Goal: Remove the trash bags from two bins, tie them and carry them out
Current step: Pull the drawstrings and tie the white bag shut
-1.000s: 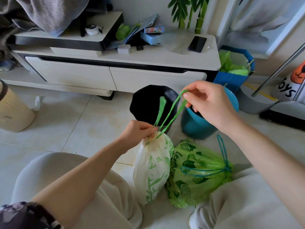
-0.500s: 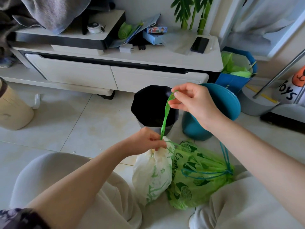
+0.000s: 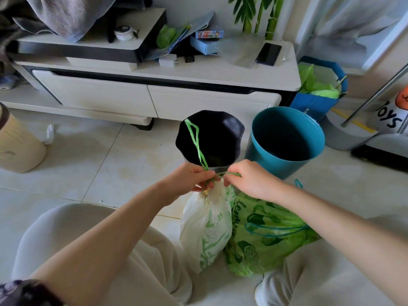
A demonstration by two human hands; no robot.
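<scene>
White bag: white trash bag [image 3: 205, 226] stands upright on the floor [image 3: 92, 155] between the person's knees, its neck gathered and pointing up at the hands.
Green bag: lime-printed green trash bag [image 3: 265, 237] lies on its side, touching the white one on its right, its blue drawstring [image 3: 278, 231] already pulled tight round it.
Left grip: left hand [image 3: 189, 177] sits right on top of the white bag's neck, fingers curled and pinching the green drawstring [image 3: 196, 140] where the strands cross.
Right grip: right hand [image 3: 247, 180] is just beside it, fingertips clenched on the short strand that runs sideways from the knot point.
Key relation: the knot point lies between the two hands, directly above the bag's neck; the bag's long axis runs straight down from it, while the free loop of drawstring stands up and away over the black bin.
Judgement: looks like the knot is being cinched; pulling the hands apart sideways should close it. The left hand is the nearer one to the neck and anchors it.
Black bin: black bin [image 3: 209, 138] stands just behind the hands, with no bag in it.
Blue bin: blue bin [image 3: 284, 138] is beside it to the right, also bare inside.
</scene>
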